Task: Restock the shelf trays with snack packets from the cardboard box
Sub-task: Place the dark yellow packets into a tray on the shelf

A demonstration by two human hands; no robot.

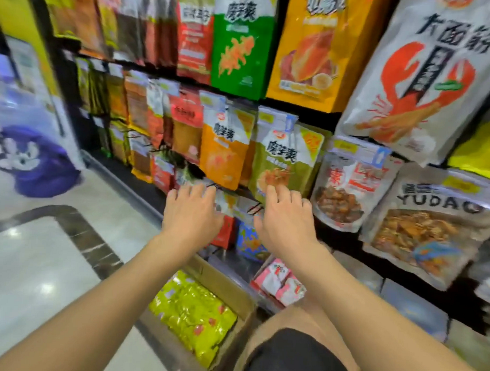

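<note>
"Snack packets in shiny yellow-green foil [190,314]: where are they?"

"They lie piled in an open brown cardboard box [229,284] on the floor, right below the shelf."

"And the hands?"

"Both reach forward, palms down, above the box. The left hand [191,211] has its fingers spread and released, grasping nothing, just beside thin black wire hooks [213,185]. The right hand [285,218] is released too, its fingertips at the lower edge of a hanging olive-green pouch [283,164]. Blur hides whether they touch."

"Anything nearby?"

"Pink-and-white packets [279,282] sit low on the shelf, right of the box."
</note>
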